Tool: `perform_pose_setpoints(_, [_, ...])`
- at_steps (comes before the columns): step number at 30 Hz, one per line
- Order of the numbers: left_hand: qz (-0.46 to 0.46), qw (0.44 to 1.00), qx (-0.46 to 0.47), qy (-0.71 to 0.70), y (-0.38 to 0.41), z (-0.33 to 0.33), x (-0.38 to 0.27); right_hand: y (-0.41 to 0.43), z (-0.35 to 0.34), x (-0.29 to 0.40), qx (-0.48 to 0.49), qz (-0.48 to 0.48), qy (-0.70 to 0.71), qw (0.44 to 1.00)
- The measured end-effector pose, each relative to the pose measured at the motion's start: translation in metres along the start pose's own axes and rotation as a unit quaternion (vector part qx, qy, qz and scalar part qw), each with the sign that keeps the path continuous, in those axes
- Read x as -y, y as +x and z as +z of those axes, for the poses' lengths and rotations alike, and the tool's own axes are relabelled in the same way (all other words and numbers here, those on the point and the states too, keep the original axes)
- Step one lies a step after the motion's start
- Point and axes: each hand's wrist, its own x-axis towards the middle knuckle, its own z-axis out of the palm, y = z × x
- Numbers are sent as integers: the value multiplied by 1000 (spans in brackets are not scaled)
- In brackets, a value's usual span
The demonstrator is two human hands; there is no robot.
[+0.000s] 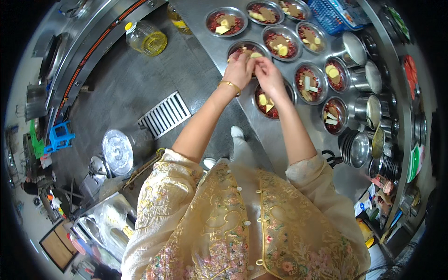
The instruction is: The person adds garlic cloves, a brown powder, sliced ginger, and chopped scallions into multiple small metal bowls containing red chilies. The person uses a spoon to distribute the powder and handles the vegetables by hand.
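Both of my hands are over a steel bowl [265,52] on the stainless steel table, their fingertips close together. My left hand [238,70], with a gold bangle [229,85] at the wrist, reaches across the bowl's near side and hides much of its contents. My right hand [269,75] is beside it with bent fingers. Whether anything small is between the fingers is hidden. Below my right hand stands another steel bowl [294,94] of red dried chillies [271,112] with pale yellow slices [263,99], partly covered by my forearm.
Several similar bowls [226,9] hold chillies, brown powder and slices. Along the table's right stand steel pots [373,77], stacked bowls [360,150] and a blue basket [320,15]. On the floor are an oil jug [147,39], a drain grate [165,114] and a lidded pot [118,152].
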Motion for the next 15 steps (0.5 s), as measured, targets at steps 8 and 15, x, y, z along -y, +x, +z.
perform_pose_setpoints(8, [-84,991,-98,-29,-95,-98,-25,-8,-47,-23,-10,-103,-66,992])
perform_pose_setpoints(15, [-382,828,-408,51,-338,-300,-13,-77,26,43,124,-93,9,988])
